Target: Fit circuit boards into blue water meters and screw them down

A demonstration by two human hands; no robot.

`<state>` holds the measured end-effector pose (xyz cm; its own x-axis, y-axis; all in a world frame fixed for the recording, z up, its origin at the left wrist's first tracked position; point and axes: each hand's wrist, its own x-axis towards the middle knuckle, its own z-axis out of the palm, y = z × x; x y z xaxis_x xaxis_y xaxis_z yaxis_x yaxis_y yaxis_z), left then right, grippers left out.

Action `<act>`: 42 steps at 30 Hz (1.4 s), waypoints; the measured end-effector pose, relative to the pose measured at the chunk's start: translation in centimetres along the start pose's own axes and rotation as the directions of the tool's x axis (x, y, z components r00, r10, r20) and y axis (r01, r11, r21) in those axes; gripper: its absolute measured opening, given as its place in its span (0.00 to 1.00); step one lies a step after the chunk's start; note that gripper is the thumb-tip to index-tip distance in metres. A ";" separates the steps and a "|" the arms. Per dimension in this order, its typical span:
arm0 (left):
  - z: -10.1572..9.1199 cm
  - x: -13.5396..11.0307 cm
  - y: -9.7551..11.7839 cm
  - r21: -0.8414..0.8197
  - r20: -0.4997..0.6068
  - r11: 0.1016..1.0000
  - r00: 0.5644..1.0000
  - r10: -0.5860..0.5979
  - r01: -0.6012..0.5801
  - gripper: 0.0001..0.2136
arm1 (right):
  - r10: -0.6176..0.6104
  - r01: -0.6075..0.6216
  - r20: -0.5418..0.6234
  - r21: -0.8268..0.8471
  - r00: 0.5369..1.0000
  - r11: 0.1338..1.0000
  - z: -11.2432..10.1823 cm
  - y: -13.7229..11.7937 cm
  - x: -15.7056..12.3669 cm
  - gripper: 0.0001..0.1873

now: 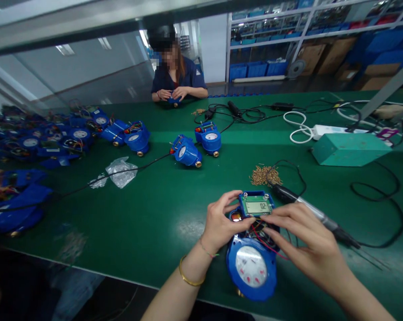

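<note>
A blue water meter [251, 267] with a white dial lies on the green table [161, 214] in front of me. At its far end sits a green circuit board with a small display [256, 206], and red wires run below it. My left hand [221, 223] grips the meter's left side, thumb and fingers closed on the board's edge. My right hand [305, 240] is closed on the board's near right corner and the wires. An electric screwdriver [308, 209] lies just beyond my right hand.
A heap of small brass screws [263, 175] lies behind the meter. Two more meters [198, 145] stand mid-table, several others [54, 138] at the left. A green box [348, 149], cables [378, 214] and plastic bags [119, 171] lie about. A person [178, 76] works across the table.
</note>
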<state>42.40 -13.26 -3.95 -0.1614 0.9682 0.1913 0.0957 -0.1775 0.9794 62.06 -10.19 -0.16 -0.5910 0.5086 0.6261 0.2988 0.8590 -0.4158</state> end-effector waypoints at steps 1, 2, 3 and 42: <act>0.0 0.0 0.0 -0.001 -0.002 1.000 1.000 -0.006 0.006 0.28 | 0.004 -0.004 -0.003 0.001 1.000 1.000 0.0 0.0 0.0 0.09; 0.0 0.0 0.0 -0.001 -0.003 1.000 1.000 -0.012 0.012 0.28 | 0.007 -0.007 -0.006 0.003 1.000 1.000 0.0 0.0 -0.1 0.09; 0.1 0.0 -0.1 -0.002 -0.004 1.000 1.000 -0.017 0.017 0.28 | 0.008 -0.008 -0.010 0.004 1.000 1.000 0.0 -0.1 -0.1 0.09; -0.1 -0.5 0.5 0.209 0.026 0.963 0.986 0.167 -0.169 0.29 | 0.356 -0.361 0.083 0.041 0.931 0.932 0.5 -0.5 1.5 0.13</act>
<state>42.42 -13.88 -3.55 -0.1180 0.9291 0.3504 0.3250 -0.2974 0.8978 60.68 -9.90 0.65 -0.5056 0.7747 0.3798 0.4608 0.6146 -0.6402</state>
